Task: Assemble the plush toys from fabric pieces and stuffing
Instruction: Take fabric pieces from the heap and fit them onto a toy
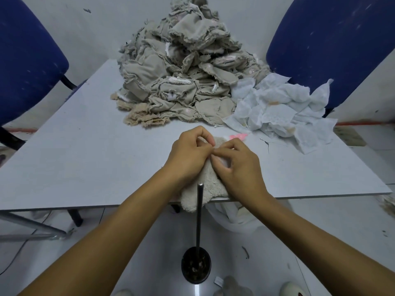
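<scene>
Grey tabletop (85, 150) carries a tall heap of beige fabric pieces (177, 77) at its far side, white crumpled sheets (275, 107) just beside it. At the near edge lies a cream, nubby plush skin (203, 189), overhanging slightly. Left hand (190, 154) and right hand (239, 165) both pinch its upper part, possibly at a seam.

blue chairs (27, 60) | white wipes (277, 107) | metal rod (199, 214) in black base (196, 265)

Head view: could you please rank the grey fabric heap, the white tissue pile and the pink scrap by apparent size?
1. Grey fabric heap, largest.
2. White tissue pile.
3. Pink scrap, smallest, partly hidden behind the plush piece.
</scene>
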Demonstrator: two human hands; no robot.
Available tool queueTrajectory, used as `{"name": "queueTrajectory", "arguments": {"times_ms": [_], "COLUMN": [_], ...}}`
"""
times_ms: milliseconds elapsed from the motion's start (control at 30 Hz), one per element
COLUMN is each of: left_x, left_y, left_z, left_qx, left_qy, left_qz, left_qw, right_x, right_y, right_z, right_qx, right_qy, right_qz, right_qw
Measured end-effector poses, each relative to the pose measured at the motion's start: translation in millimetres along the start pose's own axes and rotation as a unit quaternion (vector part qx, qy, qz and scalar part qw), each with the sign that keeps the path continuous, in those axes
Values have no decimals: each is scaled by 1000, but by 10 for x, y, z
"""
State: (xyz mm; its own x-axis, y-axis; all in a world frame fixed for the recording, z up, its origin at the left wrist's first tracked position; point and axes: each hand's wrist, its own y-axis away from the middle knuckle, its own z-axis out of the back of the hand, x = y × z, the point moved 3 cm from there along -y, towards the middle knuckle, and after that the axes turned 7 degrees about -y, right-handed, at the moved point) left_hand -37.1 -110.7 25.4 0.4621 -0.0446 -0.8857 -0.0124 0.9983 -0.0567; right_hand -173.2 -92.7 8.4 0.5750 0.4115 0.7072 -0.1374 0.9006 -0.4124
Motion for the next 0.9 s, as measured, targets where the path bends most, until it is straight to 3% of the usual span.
{"name": "queueTrajectory", "arguments": {"times_ms": [200, 467, 600, 700, 767, 833, 900], "left_x": [42, -55, 8, 94, 77, 39, 13], "left_y": [-95, 20, 0, -12, 10, 13, 28], "left_z": [119, -8, -28, -29, -49, -82, -115], "left_qx": [-21, 48, 47, 27, 26, 28, 28], "left_qy": [-23, -71, -12, -116, -160, -143, -70], "left_qz": [14, -53, 25, 57, 46, 28, 8], "left_qw": [999, 995, 999, 991, 986, 989, 997], "right_x": [23, -74, -45, -90, -117, -140, -152], "right_y": [-1, -59, -83, -101, -116, -114, -109], "right_z": [2, 60, 40, 124, 200, 193, 143], "right_qx": [76, -49, 13, -26, -43, 22, 80], "right_qy": [-66, -77, -107, -196, -85, 65, 92], "right_qz": [-22, -38, -75, -145, -131, -110, -102], "right_qw": [995, 995, 991, 970, 987, 992, 987]}}
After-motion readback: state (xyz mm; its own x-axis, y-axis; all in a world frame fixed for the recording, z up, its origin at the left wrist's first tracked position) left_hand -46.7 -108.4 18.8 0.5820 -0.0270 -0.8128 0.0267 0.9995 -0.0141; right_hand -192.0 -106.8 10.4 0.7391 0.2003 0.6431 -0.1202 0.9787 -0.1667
